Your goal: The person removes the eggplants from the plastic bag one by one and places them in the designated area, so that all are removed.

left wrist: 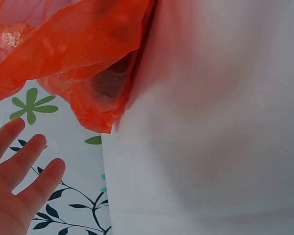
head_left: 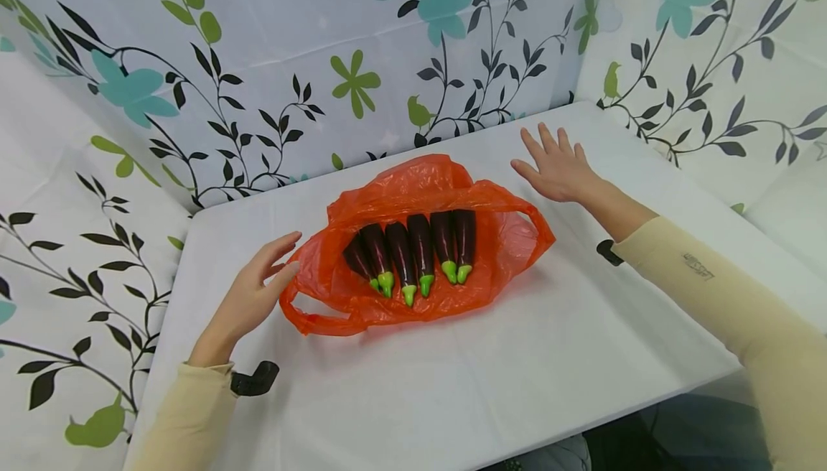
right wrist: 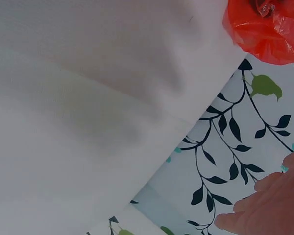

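Note:
An orange-red plastic bag point(head_left: 413, 184) lies spread on the white table, its mouth facing up. Inside it several dark purple eggplants point(head_left: 420, 245) lie side by side in a row, green stem ends toward the person. Beside the bag's left handle is the left hand point(head_left: 255, 291), fingers relaxed and holding nothing; whether a fingertip touches the plastic I cannot tell. In the left wrist view its fingers point(left wrist: 41, 183) are spread below the bag point(left wrist: 88, 49). Past the bag's right end hovers the right hand point(head_left: 558, 166), its fingers spread, apart from the bag.
The white table point(head_left: 452, 385) runs out to a front edge near the person's legs. Curtains point(head_left: 291, 40) with a leaf and flower print hang behind it and at both sides. Dark wrist-worn devices point(head_left: 255, 379) sit at both cuffs.

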`<action>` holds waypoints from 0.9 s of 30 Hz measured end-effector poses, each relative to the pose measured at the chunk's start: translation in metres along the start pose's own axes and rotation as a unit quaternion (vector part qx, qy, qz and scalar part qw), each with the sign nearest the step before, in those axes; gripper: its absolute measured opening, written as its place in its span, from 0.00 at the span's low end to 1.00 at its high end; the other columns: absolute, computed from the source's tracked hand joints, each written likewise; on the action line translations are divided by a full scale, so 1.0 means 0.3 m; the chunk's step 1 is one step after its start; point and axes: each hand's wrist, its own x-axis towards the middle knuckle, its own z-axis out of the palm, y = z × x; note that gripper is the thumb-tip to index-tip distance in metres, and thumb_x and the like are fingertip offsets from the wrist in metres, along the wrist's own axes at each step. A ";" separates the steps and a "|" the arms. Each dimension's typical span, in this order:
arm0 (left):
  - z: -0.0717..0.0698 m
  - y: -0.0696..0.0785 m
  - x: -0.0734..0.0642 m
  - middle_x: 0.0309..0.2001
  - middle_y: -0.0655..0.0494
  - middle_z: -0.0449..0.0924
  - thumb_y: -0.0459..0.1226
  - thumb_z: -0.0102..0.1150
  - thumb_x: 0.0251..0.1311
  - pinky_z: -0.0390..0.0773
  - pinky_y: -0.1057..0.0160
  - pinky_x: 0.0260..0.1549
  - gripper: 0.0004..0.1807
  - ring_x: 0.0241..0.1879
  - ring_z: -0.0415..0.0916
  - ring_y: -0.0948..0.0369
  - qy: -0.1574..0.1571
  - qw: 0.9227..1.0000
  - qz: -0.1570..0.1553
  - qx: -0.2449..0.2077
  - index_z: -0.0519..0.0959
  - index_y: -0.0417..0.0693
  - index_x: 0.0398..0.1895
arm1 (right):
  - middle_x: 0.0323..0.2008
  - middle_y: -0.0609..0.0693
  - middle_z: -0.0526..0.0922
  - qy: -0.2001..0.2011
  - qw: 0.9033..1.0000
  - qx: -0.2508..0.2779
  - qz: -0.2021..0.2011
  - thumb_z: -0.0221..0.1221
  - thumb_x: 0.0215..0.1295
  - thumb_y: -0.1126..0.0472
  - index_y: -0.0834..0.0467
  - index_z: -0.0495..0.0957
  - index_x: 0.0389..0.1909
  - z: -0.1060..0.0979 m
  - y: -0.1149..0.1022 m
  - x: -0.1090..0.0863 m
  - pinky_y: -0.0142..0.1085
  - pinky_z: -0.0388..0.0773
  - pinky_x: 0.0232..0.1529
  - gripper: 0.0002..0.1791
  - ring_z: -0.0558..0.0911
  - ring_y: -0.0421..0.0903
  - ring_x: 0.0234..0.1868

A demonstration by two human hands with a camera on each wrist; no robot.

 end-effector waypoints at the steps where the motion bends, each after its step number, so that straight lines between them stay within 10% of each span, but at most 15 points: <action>1: 0.005 0.011 -0.005 0.68 0.55 0.57 0.45 0.48 0.65 0.66 0.41 0.56 0.28 0.66 0.56 0.51 0.002 1.000 0.003 -0.001 0.58 0.56 0.68 | 0.71 0.58 0.25 0.000 1.000 0.003 0.000 0.28 0.64 0.31 0.47 0.27 0.71 -0.002 0.001 -0.007 0.68 0.29 0.61 0.42 0.26 0.67 0.69; 10: 0.030 0.045 -0.023 0.66 0.52 0.61 0.41 0.55 0.61 0.66 0.42 0.56 0.29 0.64 0.58 0.53 0.018 1.000 0.016 0.006 0.62 0.51 0.66 | 0.72 0.56 0.26 -0.002 0.999 0.041 -0.008 0.27 0.65 0.32 0.48 0.27 0.71 -0.045 -0.007 -0.098 0.67 0.29 0.62 0.41 0.26 0.66 0.69; 18: 0.051 -0.052 0.005 0.65 0.60 0.62 0.45 0.59 0.58 0.70 0.44 0.53 0.28 0.64 0.59 0.58 0.034 0.998 0.044 0.033 0.66 0.62 0.63 | 0.72 0.54 0.29 0.020 0.996 0.073 -0.048 0.34 0.67 0.35 0.45 0.31 0.72 -0.086 -0.052 -0.224 0.66 0.32 0.63 0.39 0.30 0.64 0.70; 27: 0.059 -0.064 0.008 0.65 0.59 0.64 0.47 0.58 0.58 0.71 0.45 0.52 0.27 0.63 0.61 0.56 0.039 0.997 0.049 0.051 0.68 0.58 0.62 | 0.65 0.57 0.63 0.118 0.989 0.008 -0.091 0.53 0.63 0.43 0.47 0.54 0.70 -0.122 -0.209 -0.397 0.57 0.72 0.51 0.35 0.64 0.57 0.64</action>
